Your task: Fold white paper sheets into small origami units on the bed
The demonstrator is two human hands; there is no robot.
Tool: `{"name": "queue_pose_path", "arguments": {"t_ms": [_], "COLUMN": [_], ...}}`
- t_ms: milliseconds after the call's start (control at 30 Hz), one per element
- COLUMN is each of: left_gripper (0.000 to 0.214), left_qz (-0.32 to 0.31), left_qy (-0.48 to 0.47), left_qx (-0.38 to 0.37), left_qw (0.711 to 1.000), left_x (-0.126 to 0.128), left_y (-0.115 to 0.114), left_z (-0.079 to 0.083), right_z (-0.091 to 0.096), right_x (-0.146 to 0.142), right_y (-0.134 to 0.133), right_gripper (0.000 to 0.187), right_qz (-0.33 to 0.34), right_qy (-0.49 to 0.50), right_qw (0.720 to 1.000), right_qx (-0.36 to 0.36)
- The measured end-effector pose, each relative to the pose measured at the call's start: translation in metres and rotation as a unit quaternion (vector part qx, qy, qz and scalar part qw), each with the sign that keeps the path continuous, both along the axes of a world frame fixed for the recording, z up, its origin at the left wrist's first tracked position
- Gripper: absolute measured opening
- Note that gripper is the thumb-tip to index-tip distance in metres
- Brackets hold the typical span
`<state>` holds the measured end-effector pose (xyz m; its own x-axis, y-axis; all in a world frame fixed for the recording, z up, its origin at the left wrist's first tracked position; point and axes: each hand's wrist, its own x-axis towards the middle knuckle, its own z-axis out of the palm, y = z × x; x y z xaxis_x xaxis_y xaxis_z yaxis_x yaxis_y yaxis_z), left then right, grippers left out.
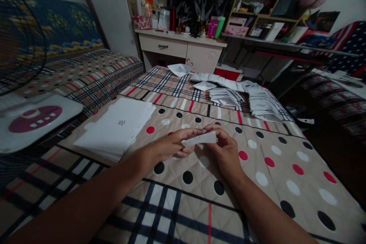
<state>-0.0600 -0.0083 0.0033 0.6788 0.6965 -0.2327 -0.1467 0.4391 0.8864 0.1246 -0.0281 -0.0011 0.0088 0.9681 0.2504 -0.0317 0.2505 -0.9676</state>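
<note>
Both of my hands hold one small folded white paper (200, 138) above the dotted bedspread (274, 167). My left hand (171, 145) pinches its left end with fingers closed. My right hand (224, 148) grips its right end from behind, fingers curled. To the left lies a stack of flat white sheets (116, 127), apart from my hands. Rows of folded white paper pieces (257, 101) lie farther back on the bed, and one larger folded paper shape (179, 69) stands near the bed's far edge.
A fan's white base (31, 120) and dark grille (17, 38) stand at the left. Behind the bed are a cream dresser (177, 47) with bottles, a shelf (265, 4) and a desk (286, 47). The floor drops off at the right.
</note>
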Motion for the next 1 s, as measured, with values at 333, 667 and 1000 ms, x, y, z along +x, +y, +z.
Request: {"name": "queue_pose_path", "arguments": {"t_ms": [333,667,1000], "left_gripper": [0.013,0.025,0.045], "left_qz": [0.180,0.210,0.240], "left_qy": [0.129,0.174,0.331], "left_qx": [0.046,0.163,0.453], "left_qw": [0.974,0.948,0.792], "left_x": [0.005,-0.002,0.012], "left_y": [0.018,0.022,0.005], "left_z": [-0.005,-0.011,-0.013], "right_z": [-0.007,-0.007,-0.006], "right_x": [0.006,0.008,0.004], "right_y": [0.007,0.012,0.008], "right_gripper": [0.027,0.029,0.021], "right_qz": [-0.024,-0.036,-0.060], "right_qy": [0.025,-0.044,-0.059], "right_qw": [0.993,0.989,0.989], "right_qx": [-0.117,-0.136,-0.121]}}
